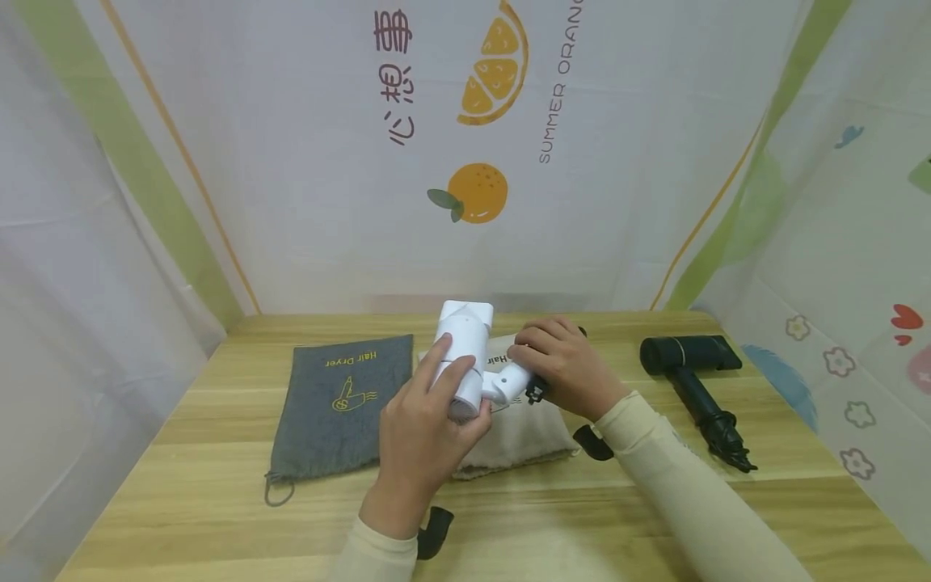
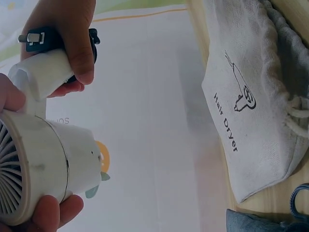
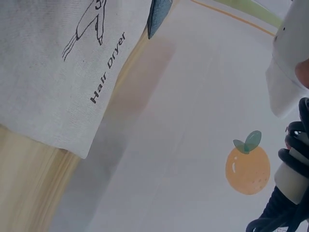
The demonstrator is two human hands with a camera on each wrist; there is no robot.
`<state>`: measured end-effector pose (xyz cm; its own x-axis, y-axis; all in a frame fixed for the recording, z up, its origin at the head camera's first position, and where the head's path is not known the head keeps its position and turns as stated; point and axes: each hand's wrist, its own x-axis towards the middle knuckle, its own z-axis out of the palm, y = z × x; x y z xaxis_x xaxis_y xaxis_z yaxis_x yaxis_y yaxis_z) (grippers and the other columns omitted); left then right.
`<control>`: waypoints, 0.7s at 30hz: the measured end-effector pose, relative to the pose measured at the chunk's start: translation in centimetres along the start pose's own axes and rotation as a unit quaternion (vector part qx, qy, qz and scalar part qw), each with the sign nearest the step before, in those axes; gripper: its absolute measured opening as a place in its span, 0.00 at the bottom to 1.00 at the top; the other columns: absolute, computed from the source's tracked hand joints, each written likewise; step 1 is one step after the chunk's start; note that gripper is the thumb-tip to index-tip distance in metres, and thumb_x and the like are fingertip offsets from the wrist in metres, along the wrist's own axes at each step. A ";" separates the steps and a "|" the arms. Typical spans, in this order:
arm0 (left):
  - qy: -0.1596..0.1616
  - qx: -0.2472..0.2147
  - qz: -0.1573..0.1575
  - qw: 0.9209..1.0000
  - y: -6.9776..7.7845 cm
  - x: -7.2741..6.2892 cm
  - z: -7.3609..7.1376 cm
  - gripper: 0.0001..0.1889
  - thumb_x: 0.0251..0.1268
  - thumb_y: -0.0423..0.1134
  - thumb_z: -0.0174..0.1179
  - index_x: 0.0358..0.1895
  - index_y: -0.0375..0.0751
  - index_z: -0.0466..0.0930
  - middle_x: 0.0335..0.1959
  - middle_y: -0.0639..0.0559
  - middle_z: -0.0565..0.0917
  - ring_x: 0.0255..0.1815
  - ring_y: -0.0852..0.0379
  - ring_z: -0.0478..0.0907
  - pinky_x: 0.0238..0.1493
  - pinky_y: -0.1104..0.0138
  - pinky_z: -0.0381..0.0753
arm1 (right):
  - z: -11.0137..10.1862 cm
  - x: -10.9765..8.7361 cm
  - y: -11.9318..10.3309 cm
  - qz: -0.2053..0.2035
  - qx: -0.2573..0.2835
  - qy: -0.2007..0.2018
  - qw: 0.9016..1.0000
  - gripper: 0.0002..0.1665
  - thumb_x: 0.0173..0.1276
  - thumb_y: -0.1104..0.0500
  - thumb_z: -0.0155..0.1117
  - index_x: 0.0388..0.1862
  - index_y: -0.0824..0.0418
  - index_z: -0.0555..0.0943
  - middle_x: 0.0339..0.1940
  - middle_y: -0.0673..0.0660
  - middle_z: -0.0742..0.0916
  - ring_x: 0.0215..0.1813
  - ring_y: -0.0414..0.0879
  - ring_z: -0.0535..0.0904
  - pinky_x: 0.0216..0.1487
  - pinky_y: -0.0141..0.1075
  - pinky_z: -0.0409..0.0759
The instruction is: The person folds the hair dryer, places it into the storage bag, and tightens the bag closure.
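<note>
A white hair dryer (image 1: 465,339) is held up above the table. My left hand (image 1: 422,424) grips its barrel, with the thumb and fingers on opposite sides. Around the handle, my right hand (image 1: 570,368) is curled. A dark cord (image 3: 289,215) is wound about the handle, as the right wrist view shows. The vented round end (image 2: 12,174) of the barrel faces the left wrist camera. Beneath the dryer lies a pale drawstring bag (image 1: 509,449) printed "Hair Dryer", partly hidden by the hands in the head view.
To the left lies a dark grey bag (image 1: 320,436) with yellow print. A black hair dryer (image 1: 701,354) with its cord bundled rests on the right. Two black curved pieces lie on the wooden table (image 1: 218,517): one piece (image 1: 434,533) near the left wrist, another piece (image 1: 592,443) by the right sleeve.
</note>
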<state>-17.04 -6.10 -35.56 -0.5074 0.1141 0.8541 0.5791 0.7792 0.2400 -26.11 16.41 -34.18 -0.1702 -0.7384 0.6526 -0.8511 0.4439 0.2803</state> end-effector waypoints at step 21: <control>-0.007 -0.003 -0.007 1.000 -0.2 0.0 -0.4 0.24 0.47 0.44 0.71 0.51 0.46 0.83 0.61 0.43 0.80 0.33 0.46 0.84 0.23 0.58 0.82 | 0.2 0.3 -0.7 0.007 -0.022 -0.013 1.000 0.25 0.44 0.71 0.81 0.40 0.59 0.79 0.36 0.55 0.83 0.44 0.55 0.80 0.47 0.48 0.79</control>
<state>-16.89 -6.54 -35.43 -0.5251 0.1113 0.8437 0.5746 0.7777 0.2550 -25.72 15.76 -34.29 -0.1960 -0.7441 0.6386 -0.8261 0.4762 0.3014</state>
